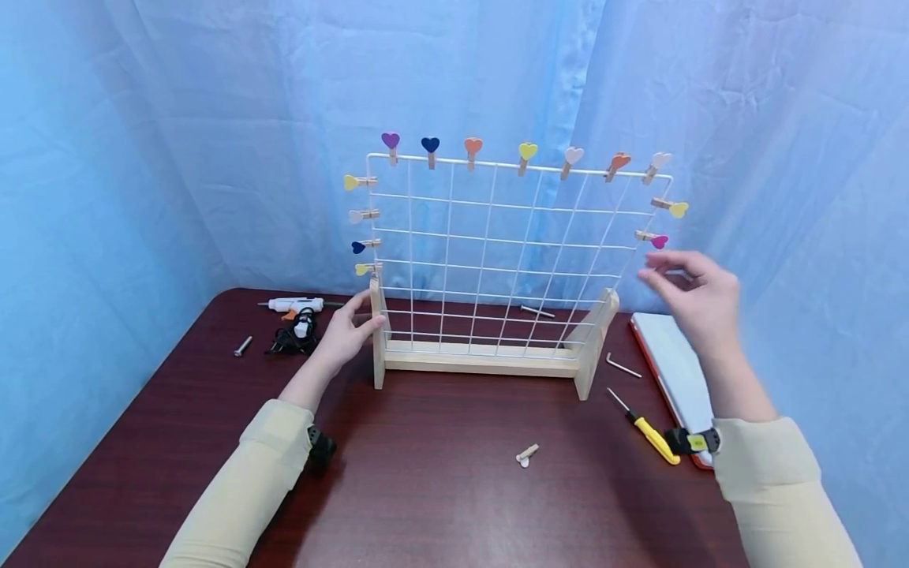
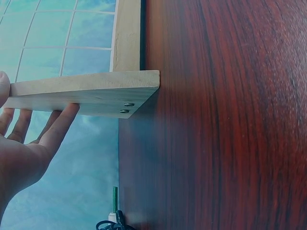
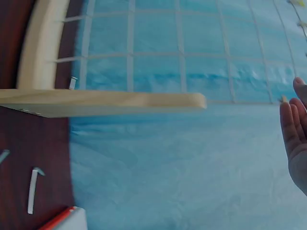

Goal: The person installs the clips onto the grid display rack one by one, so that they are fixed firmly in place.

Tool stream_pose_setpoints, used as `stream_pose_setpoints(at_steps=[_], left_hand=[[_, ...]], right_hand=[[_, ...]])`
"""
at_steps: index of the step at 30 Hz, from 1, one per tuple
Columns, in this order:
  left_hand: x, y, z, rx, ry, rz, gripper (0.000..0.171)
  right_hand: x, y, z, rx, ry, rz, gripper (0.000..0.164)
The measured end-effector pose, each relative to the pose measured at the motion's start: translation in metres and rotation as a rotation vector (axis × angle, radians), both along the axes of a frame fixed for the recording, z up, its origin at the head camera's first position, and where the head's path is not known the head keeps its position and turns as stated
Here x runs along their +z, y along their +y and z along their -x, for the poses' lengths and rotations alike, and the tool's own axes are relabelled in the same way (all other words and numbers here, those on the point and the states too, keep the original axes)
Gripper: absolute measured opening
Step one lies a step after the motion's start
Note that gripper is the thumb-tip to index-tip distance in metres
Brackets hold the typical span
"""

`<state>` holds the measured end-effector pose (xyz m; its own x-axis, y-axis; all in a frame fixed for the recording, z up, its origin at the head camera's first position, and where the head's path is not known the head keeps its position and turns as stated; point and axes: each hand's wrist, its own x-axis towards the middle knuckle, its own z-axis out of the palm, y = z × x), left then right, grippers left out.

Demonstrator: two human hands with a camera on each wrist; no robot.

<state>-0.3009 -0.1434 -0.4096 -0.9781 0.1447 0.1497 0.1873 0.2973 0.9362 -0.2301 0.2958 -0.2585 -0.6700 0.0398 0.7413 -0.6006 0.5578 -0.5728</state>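
A white wire grid [image 1: 469, 229] stands in a pale wooden stand [image 1: 483, 363], with heart-topped clothespins along its top and sides. My left hand [image 1: 353, 327] holds the stand's left upright [image 2: 86, 88], thumb on one side and fingers against the outer face. Beside the grid's right edge is my right hand [image 1: 692, 292], just below the pink heart clothespin [image 1: 653, 239]; its fingers are extended, with a gap between thumb and index finger and nothing visible between them. Above the pink clothespin sits a yellow heart clothespin [image 1: 671, 207]. One loose clothespin [image 1: 527, 454] lies on the table in front.
At the right lie a hex key [image 1: 623, 365], a yellow-handled screwdriver [image 1: 653, 438] and a white box with a red edge [image 1: 675, 371]. A glue gun [image 1: 294, 304] with a black cord and a bolt [image 1: 244, 345] are at the left. Another bolt [image 1: 537, 312] lies behind the grid.
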Motion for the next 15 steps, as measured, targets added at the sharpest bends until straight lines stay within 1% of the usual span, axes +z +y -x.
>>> stream_pose_setpoints(at_steps=[3,6,9,12,15], left_hand=[[0.0,0.0,-0.001,0.0,-0.002,0.003,0.058],[0.0,0.001,-0.001,0.001,0.0,-0.002,0.059],[0.0,0.001,-0.002,-0.001,0.004,-0.005,0.06],[0.0,0.001,-0.002,0.001,0.003,-0.011,0.06],[0.0,0.001,-0.001,-0.002,0.003,-0.016,0.06]], right_hand=[[-0.022,-0.012,-0.006,0.075,-0.018,-0.162,0.025],[-0.053,-0.02,-0.008,0.17,-0.085,-0.323,0.027],[-0.088,-0.025,-0.006,0.313,-0.162,-0.464,0.028],[-0.12,-0.033,-0.006,0.479,-0.183,-0.575,0.031],[-0.144,-0.043,-0.009,0.64,-0.18,-0.656,0.031]])
